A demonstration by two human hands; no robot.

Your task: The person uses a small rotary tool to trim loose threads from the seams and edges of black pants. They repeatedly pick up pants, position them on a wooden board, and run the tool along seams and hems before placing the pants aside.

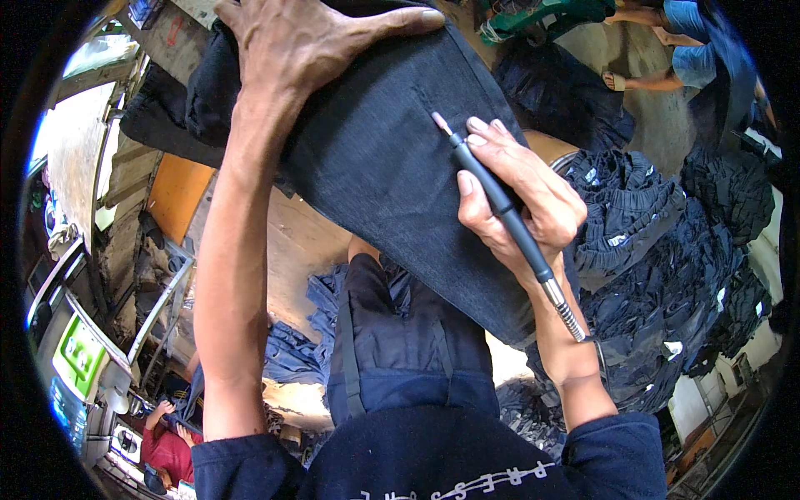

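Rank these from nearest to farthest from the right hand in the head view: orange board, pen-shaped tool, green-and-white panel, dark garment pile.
1. Pen-shaped tool: in the right hand.
2. Dark garment pile: right side.
3. Orange board: left side.
4. Green-and-white panel: lower left.

Cloth (383, 158): plain charcoal black
Pen-shaped tool (510, 212): black body, pinkish tip (441, 123), silver coil (564, 309)
Wearer's shirt (408, 442): near-black, white lettering
Wearer's trousers (417, 337): black, navy waistband (417, 390)
Garment pile (642, 283): black to dark navy, white tags (673, 348)
Floor (296, 242): tan
Board (177, 200): orange
Panel (78, 357): lime green, white
Lower-left person's top (163, 454): maroon
Upper-right person's shorts (694, 67): denim blue
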